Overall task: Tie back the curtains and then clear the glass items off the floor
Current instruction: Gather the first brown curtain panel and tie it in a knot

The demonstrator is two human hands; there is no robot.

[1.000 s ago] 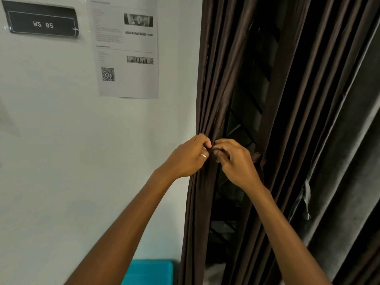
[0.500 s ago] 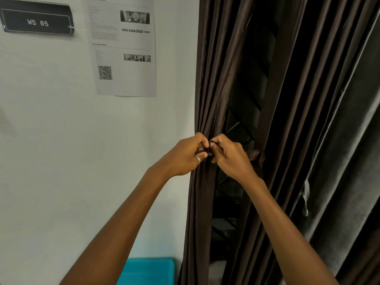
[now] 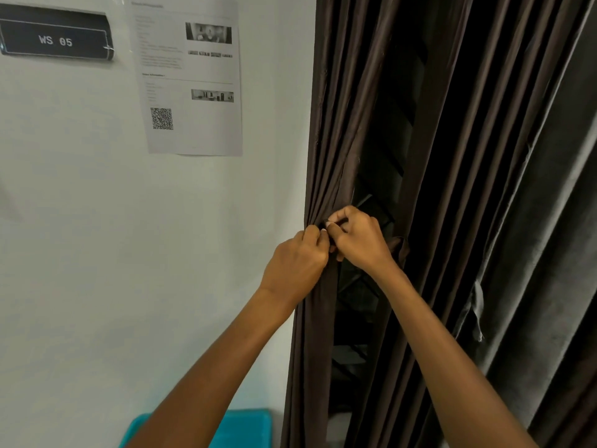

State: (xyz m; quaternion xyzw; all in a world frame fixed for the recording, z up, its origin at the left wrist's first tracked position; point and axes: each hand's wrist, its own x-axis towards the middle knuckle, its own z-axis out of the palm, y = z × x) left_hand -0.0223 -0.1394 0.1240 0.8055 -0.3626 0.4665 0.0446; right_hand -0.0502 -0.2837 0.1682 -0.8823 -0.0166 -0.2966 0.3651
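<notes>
A dark brown curtain (image 3: 458, 130) hangs in folds beside the white wall, gathered at its left edge. A brown tie-back band (image 3: 398, 245) wraps around the gathered folds at mid height. My left hand (image 3: 295, 263) and my right hand (image 3: 361, 239) meet at the curtain's left edge, fingers pinched on the ends of the band. The knot itself is hidden by my fingers. Dark window louvres (image 3: 371, 286) show through the gap behind. No glass items are in view.
A grey curtain (image 3: 549, 253) with a loose hanging tie (image 3: 477, 305) is at the right. On the wall hang a black "WS 05" sign (image 3: 55, 38) and a printed sheet (image 3: 190, 76). A turquoise box (image 3: 242, 428) sits low by the wall.
Both hands stay together on the band at the curtain edge. The left hand has dropped slightly below the right, and the fingers have shifted their pinch.
</notes>
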